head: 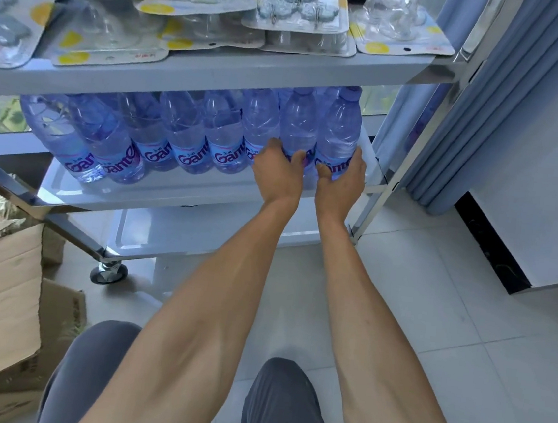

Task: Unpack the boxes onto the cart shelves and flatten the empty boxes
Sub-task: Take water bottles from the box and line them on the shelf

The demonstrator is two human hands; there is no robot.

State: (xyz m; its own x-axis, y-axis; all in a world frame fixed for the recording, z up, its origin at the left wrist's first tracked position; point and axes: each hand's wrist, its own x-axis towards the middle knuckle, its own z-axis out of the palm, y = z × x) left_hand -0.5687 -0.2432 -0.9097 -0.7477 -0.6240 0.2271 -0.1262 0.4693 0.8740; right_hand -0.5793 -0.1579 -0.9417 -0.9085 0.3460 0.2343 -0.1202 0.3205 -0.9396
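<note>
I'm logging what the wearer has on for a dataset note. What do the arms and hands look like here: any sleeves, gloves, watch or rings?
Both arms are bare from wrist to past the elbow; no sleeve shows in the frame. The left hand and right hand wear no gloves, and no watch, band or ring is visible on the sides shown. The only clothing in view is grey trousers over the knees.

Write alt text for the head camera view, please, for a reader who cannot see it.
Both hands reach into a steel cart's middle shelf: the left hand and right hand each grip a water bottle at the right end of a bottle row. Blister packs cover the top shelf; opened cardboard boxes lie on the floor at left.
</note>
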